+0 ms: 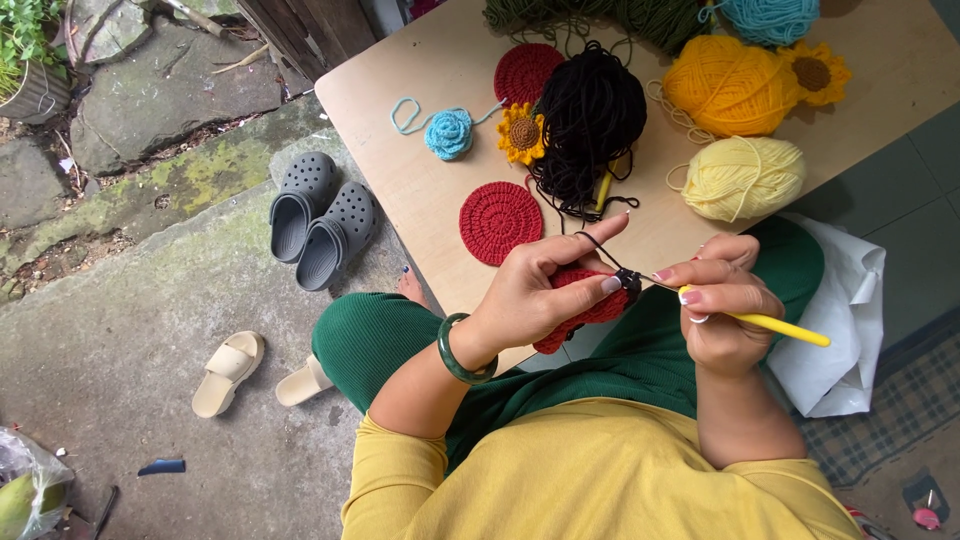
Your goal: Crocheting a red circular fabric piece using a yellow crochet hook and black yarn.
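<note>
Mid-stitch on a crochet round, by the look of it. Left hand [540, 290] pinches the red crochet piece [585, 308] betw. thumb & fingers, index raised w/ the black strand [598, 245] running over it. Right hand [722, 300] is clenched on the yellow crochet hook [780, 327], tip at the piece's right edge where black yarn is worked in.

The piece sits over the lap, near edge of the wooden table [420, 190] just beyond. Next move prob. calls for steady strand tension and a small wrist turn, not reach.

Room: the strand leads far to the black yarn pile [590, 115] (loose, could snag). A finished red round [500, 222] lies just left of it on the table. White bag [845, 320] sits right of the hook hand; elbows look free both sides.
</note>
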